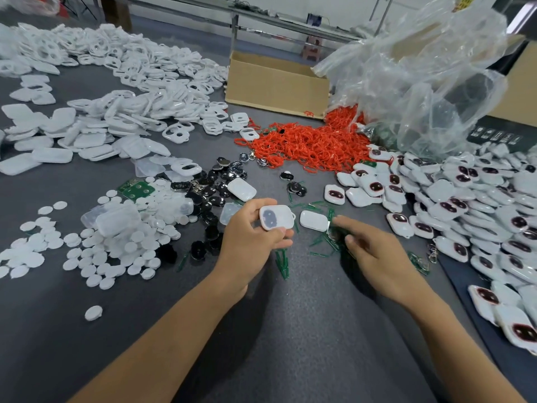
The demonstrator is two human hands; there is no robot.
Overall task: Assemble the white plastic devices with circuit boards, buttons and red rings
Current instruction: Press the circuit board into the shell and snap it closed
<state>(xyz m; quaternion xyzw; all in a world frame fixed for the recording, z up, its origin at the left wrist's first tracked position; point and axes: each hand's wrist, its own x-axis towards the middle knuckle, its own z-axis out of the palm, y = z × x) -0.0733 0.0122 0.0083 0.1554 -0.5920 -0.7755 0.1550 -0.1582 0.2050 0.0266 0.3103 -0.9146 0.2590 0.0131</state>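
One white device (276, 218) gripped in L hand (250, 237); R hand (374, 254) index extended.

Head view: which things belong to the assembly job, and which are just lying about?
Job: white device in the left hand; white cover beside it; red rings; black buttons; green circuit board; finished devices.
Lying about: cardboard box; clear plastic bag.

Left hand (250, 234) gripping white device (276, 217), right hand (374, 251) apart, forefinger extended, forearms outstretched
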